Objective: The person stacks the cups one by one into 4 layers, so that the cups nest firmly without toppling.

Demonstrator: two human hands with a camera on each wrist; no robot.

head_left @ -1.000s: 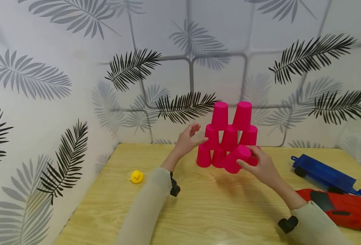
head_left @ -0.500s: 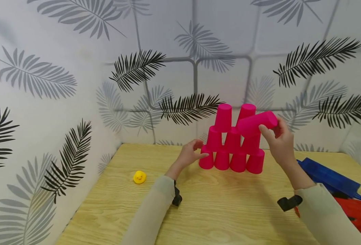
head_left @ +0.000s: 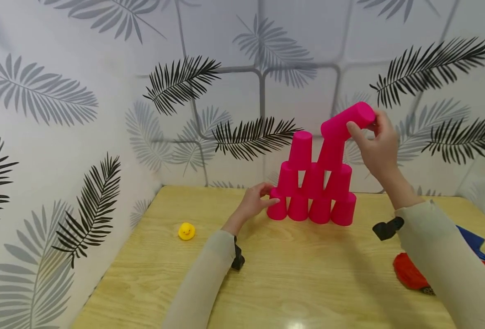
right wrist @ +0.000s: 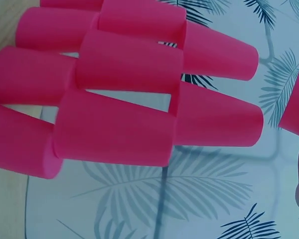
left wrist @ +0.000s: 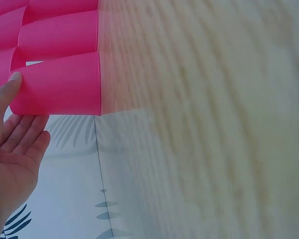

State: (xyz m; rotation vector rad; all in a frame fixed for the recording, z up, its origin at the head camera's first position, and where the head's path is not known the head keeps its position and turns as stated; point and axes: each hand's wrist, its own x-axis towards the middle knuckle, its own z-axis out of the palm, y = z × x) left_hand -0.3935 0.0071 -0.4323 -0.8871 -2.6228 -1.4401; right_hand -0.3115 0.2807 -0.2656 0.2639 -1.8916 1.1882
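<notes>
Pink plastic cups stand upside down in a stepped stack: several in the bottom row, three in the middle row [head_left: 313, 180], two on top [head_left: 301, 151]. My right hand [head_left: 378, 148] holds another pink cup [head_left: 346, 122] between thumb and fingers. That cup is tilted, its mouth end toward the lower left, overlapping the right top cup in the head view. My left hand [head_left: 251, 202] is at the leftmost bottom cup [head_left: 277, 208]. In the left wrist view its thumb touches the cup [left wrist: 60, 89] near its narrow end, with relaxed fingers [left wrist: 25, 132] beside it.
A yellow toy duck [head_left: 186, 231] sits on the wooden table [head_left: 291, 269] at left. At right, partly behind my right sleeve, are a red toy car [head_left: 408, 272] and a blue toy trailer [head_left: 472, 242]. A leaf-patterned wall [head_left: 234, 96] rises behind the stack.
My right hand has lifted its cup from in front of the bottom rows up to the top row's height and above. My left hand has lowered to the leftmost bottom cup.
</notes>
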